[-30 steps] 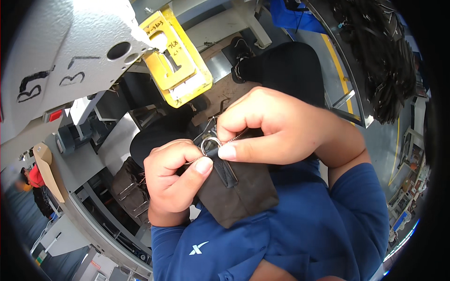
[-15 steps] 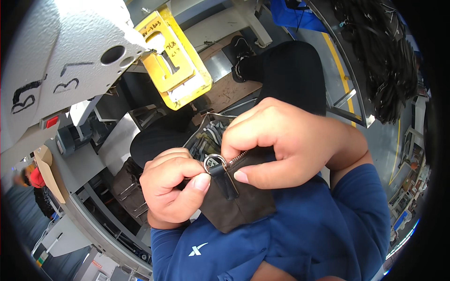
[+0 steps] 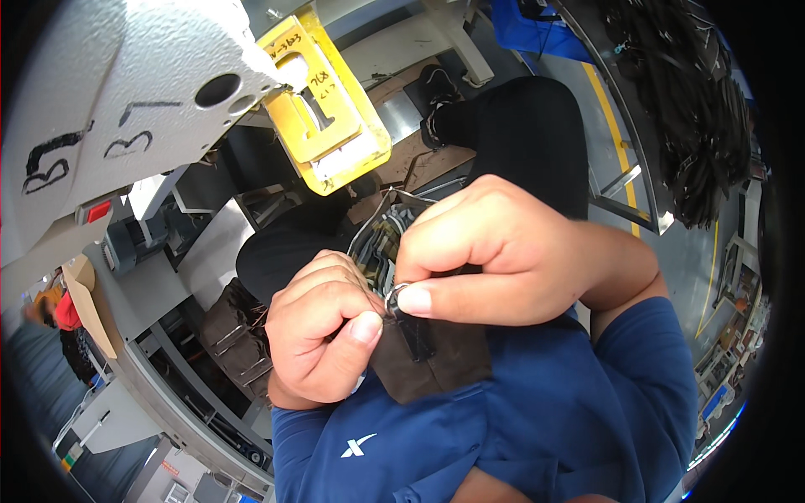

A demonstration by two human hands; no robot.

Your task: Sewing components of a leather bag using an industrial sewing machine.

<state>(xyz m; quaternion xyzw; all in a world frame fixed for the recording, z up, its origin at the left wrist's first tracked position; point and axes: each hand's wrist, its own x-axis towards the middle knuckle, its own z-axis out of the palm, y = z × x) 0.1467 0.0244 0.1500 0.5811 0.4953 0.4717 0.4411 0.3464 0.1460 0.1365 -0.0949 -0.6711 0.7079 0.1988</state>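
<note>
A dark brown fabric bag (image 3: 453,356) lies against my front, its mouth open to a camouflage-patterned lining (image 3: 379,251). At its near end a black tab (image 3: 417,338) carries a metal ring (image 3: 394,298). My right hand (image 3: 503,256) is closed, with thumb and forefinger pinching the ring where it meets the tab. Close beside it, my left hand (image 3: 323,323) grips the bag's edge just left of the tab, thumb pressed toward curled fingers. The zipper along the bag's mouth is mostly covered by my hands.
At upper left hangs a white machine body (image 3: 151,92), with a yellow plate (image 3: 331,113) beside it. Brown fabric pieces (image 3: 235,335) sit at lower left. Black straps (image 3: 679,101) hang at right, near a blue bin (image 3: 524,29).
My right thumb has moved from the zipper edge up and left onto the ring, partly covering it. My left hand has shifted slightly right, and the hands are closer together.
</note>
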